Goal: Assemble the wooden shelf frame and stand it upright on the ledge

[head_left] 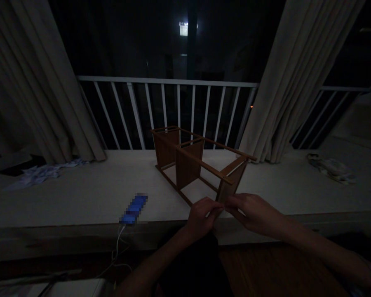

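A small brown wooden rack [191, 159] of panels joined by thin rods lies on a pale ledge [80, 189] under a window. Its nearest panel stands at the ledge's front edge. My left hand [202, 216] and my right hand [252, 212] meet at the bottom of that nearest panel, fingers curled and pinched together against its lower edge. The light is dim, and whatever small part sits between the fingertips is too dark to make out.
A phone [134, 209] with a lit blue screen lies on the ledge left of my hands, with a white cable [119, 247] hanging from it. Crumpled papers [40, 173] lie far left, a pale bundle [330, 167] far right. Curtains [284, 82] flank a white railing [173, 107].
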Tool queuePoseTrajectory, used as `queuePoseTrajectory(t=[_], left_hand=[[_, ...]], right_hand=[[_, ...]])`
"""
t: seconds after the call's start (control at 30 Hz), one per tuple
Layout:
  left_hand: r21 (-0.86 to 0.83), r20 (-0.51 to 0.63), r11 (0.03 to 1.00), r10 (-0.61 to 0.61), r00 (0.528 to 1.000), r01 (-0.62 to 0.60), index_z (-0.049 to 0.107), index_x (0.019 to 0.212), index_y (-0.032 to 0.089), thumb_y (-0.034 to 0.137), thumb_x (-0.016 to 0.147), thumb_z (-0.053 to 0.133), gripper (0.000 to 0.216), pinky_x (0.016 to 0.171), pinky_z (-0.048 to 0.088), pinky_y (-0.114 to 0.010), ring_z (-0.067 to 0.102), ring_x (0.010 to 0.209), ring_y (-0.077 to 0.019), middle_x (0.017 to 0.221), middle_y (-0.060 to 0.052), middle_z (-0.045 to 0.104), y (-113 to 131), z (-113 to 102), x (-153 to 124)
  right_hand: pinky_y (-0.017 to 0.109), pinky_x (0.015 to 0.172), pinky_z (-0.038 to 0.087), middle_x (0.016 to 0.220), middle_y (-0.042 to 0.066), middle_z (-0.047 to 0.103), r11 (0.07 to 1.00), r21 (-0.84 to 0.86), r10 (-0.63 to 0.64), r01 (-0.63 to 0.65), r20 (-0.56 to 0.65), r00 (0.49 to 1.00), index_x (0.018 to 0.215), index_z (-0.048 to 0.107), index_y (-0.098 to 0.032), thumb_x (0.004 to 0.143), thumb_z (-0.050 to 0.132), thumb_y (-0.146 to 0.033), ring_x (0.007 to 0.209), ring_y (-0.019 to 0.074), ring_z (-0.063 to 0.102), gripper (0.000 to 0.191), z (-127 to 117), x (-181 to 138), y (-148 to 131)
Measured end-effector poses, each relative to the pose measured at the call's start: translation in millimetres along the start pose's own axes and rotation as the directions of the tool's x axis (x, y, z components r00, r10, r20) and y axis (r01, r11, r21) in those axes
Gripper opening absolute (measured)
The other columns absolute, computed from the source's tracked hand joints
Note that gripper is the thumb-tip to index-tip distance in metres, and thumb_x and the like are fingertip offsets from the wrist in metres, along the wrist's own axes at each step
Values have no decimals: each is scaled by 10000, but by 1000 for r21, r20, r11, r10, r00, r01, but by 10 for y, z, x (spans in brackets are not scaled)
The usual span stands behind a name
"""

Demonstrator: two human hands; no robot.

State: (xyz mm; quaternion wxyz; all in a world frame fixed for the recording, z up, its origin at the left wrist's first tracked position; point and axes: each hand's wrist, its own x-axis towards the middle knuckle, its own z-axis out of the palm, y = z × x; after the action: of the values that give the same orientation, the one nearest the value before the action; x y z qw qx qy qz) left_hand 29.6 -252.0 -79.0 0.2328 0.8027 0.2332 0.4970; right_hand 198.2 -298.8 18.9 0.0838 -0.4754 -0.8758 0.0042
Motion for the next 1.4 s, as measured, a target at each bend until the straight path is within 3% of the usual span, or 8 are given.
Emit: queuePoseTrajectory(t=[0.2,0.4,0.57,0.73,0.93,1.27,1.4], left_hand=[[-75,42,987,-138,990,140,652,863,207,309,782,501,200,665,440,-276,559,731,-152,774,-64,633,124,24,168],[-239,5,937,-260,966,253,671,774,167,329,717,578,195,658,447,-253,582,739,-147,785,-60,659,268,-119,601],[-325,61,921,-205,977,213,655,806,119,342,686,605,258,697,469,-280,604,743,-159,802,-72,666,233,-135,1080],[-309,254,924,-146,956,223,652,818,94,321,684,610,268,692,468,-271,605,756,-162,815,-81,663,60,-139,1430],[-295,374,924,-122,919,243,647,755,86,304,686,608,232,634,461,-254,596,688,-146,743,-74,650,-82,-120,1468],[-298,326,931,-108,939,210,643,782,94,316,707,586,242,667,461,-263,589,718,-147,759,-69,643,-172,-60,1443],[-335,331,914,-112,937,228,640,780,94,320,698,594,245,660,463,-266,594,698,-146,745,-66,646,-187,-54,1428]], right_hand=[[232,596,393,737,20,611,998,58,45,-37,-130,990,820,561,-200,833,416,-286,669,126,569,169,-67,-17,62],[222,580,417,707,17,617,936,351,125,-15,-292,948,811,600,-180,785,496,-360,636,114,559,210,-311,122,161],[243,600,441,758,33,641,809,588,260,32,-405,876,791,625,-160,743,534,-385,675,136,579,247,-462,344,410],[246,580,441,689,35,630,768,641,322,22,-415,851,740,619,-139,718,556,-383,638,137,575,253,-451,485,660],[245,584,450,697,39,645,724,690,314,4,-335,888,733,607,-140,719,555,-350,636,134,593,217,-337,524,796],[263,607,469,668,34,646,646,762,313,29,-299,901,752,578,-140,729,549,-368,633,138,609,231,-291,548,832],[266,614,466,673,35,646,669,743,312,23,-310,898,734,585,-140,720,559,-370,642,139,604,232,-296,553,824]])
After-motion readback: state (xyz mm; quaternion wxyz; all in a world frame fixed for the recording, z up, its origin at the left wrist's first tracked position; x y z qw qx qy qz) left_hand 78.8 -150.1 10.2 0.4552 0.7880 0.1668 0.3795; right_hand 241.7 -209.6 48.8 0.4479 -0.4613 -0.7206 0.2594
